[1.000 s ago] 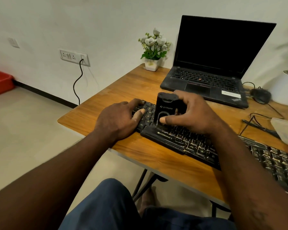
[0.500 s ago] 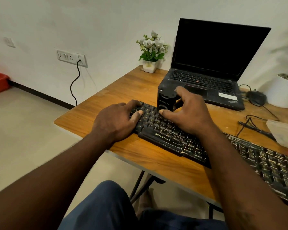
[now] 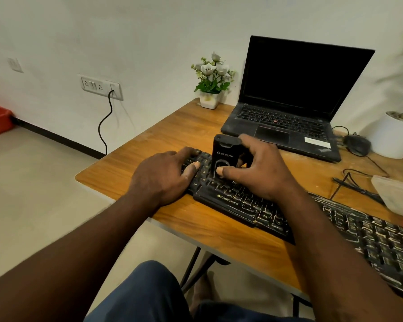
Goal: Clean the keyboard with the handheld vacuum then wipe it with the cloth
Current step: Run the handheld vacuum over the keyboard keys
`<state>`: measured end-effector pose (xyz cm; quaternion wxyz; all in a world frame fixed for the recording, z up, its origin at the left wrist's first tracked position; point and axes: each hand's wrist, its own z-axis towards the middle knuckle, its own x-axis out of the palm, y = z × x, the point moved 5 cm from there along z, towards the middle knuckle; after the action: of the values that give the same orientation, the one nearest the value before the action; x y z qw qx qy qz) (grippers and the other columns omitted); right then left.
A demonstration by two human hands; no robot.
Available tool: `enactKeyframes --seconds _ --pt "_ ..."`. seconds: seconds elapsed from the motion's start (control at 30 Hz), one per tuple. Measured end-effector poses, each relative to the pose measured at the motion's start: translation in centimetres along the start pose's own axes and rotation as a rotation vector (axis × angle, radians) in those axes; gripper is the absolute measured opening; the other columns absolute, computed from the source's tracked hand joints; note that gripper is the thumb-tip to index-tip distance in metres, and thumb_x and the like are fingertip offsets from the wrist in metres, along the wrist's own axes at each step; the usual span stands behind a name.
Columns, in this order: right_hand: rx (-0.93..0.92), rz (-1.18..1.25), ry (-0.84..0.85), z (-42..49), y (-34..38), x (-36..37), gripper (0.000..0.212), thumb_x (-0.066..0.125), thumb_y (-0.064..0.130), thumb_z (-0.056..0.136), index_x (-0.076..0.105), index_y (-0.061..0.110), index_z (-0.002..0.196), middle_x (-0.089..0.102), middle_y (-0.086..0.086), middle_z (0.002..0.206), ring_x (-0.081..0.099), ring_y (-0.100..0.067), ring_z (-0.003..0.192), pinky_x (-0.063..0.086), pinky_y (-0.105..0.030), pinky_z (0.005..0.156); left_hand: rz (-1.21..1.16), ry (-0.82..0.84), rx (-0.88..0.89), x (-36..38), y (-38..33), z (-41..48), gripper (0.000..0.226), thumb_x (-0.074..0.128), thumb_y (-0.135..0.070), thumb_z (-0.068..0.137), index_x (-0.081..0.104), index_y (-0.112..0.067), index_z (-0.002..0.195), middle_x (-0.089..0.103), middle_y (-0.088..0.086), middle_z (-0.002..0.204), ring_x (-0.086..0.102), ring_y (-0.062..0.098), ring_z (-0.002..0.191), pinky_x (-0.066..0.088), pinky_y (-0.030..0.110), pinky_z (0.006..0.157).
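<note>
A long black keyboard (image 3: 363,235) lies diagonally across the wooden table (image 3: 149,159), its keys flecked with pale dirt. A small black handheld vacuum (image 3: 223,154) stands upright on the keyboard's left part. My right hand (image 3: 258,170) grips the vacuum from the right, thumb on its front. Flat on the keyboard's left end rests my left hand (image 3: 163,177), pressing it down. A pale cloth (image 3: 396,194) lies at the right edge of the table, partly cut off.
An open black laptop (image 3: 289,105) sits behind the keyboard. A small white pot of flowers (image 3: 211,82) stands at the back left corner. A black mouse (image 3: 356,142) with cables and a white planter (image 3: 396,135) are at the right. A wall socket (image 3: 100,87) holds a black cable.
The vacuum slid away across the keys towards the laptop half a second ago and is now back nearer the middle rows. My left hand stayed on the keyboard's left end.
</note>
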<state>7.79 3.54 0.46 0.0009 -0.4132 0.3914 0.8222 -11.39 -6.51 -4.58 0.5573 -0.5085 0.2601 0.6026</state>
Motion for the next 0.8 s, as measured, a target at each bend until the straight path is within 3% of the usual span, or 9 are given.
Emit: enactKeyframes --seconds 0.07,0.17,0.23,0.3,0.37,0.57,0.7,0.8 --pt "0.048 -0.125 -0.094 0.4 -0.4 -0.2 0.041 0.085 0.038 0.08 0.059 0.029 0.11 0.07 0.006 0.1 0.066 -0.008 0.081 0.061 -0.034 0.066 -0.003 0.001 -0.004 -0.1 -0.1 -0.1 0.05 0.024 -0.067 0.102 0.037 -0.045 0.145 0.069 -0.001 0.12 0.062 0.022 0.105 0.045 0.038 0.076" --pt "0.088 -0.252 -0.247 0.5 -0.6 -1.3 0.044 0.085 0.038 0.081 0.06 0.026 0.114 0.072 0.003 0.105 0.067 -0.014 0.085 0.061 -0.039 0.07 -0.003 0.005 -0.009 0.0 0.0 0.0 0.05 0.024 -0.067 0.102 0.037 -0.045 0.145 0.068 0.0 0.121 0.062 0.023 0.107 0.05 0.04 0.08" --pt "0.043 -0.11 -0.162 0.1 -0.3 -1.0 0.043 0.087 0.035 0.079 0.062 0.028 0.113 0.071 0.005 0.102 0.068 -0.013 0.084 0.061 -0.037 0.068 -0.002 0.004 -0.003 0.0 0.0 0.0 0.051 0.023 -0.067 0.101 0.037 -0.045 0.144 0.069 0.0 0.118 0.062 0.023 0.104 0.05 0.041 0.08" --pt "-0.031 0.048 0.035 -0.4 0.7 0.1 0.042 0.088 0.032 0.078 0.065 0.029 0.113 0.072 0.007 0.1 0.07 -0.012 0.087 0.062 -0.039 0.073 -0.006 0.002 0.003 0.0 0.0 -0.1 0.052 0.022 -0.067 0.1 0.037 -0.044 0.144 0.069 0.0 0.114 0.063 0.022 0.101 0.051 0.041 0.078" --pt "-0.091 0.054 0.11 -0.6 1.3 0.9 0.043 0.087 0.033 0.079 0.067 0.027 0.116 0.073 0.008 0.101 0.07 -0.011 0.09 0.06 -0.04 0.077 -0.011 0.004 0.005 0.0 0.0 -0.1 0.052 0.022 -0.067 0.1 0.037 -0.044 0.144 0.069 0.0 0.112 0.063 0.022 0.1 0.051 0.041 0.077" --pt "0.084 -0.322 -0.214 0.6 -0.8 -0.9 0.05 0.084 0.044 0.082 0.058 0.027 0.121 0.072 0.003 0.108 0.068 -0.017 0.085 0.059 -0.038 0.075 0.005 0.003 -0.015 0.0 0.0 0.0 0.051 0.023 -0.068 0.102 0.037 -0.045 0.145 0.068 0.0 0.116 0.063 0.023 0.103 0.05 0.04 0.078" --pt "0.084 -0.242 -0.256 0.3 -1.1 -1.4 0.044 0.086 0.037 0.081 0.063 0.027 0.117 0.073 0.007 0.104 0.067 -0.013 0.085 0.047 -0.025 0.066 0.005 0.009 -0.017 0.0 0.1 0.0 0.051 0.023 -0.068 0.102 0.037 -0.044 0.145 0.068 0.0 0.116 0.062 0.022 0.102 0.05 0.04 0.078" --pt "0.086 -0.067 -0.197 0.3 -1.1 -1.2 0.043 0.087 0.035 0.08 0.063 0.033 0.117 0.071 0.013 0.099 0.066 -0.007 0.086 0.052 -0.023 0.068 0.002 0.008 -0.014 0.0 0.0 -0.1 0.052 0.022 -0.068 0.102 0.037 -0.044 0.145 0.068 0.0 0.117 0.062 0.023 0.103 0.05 0.04 0.079"
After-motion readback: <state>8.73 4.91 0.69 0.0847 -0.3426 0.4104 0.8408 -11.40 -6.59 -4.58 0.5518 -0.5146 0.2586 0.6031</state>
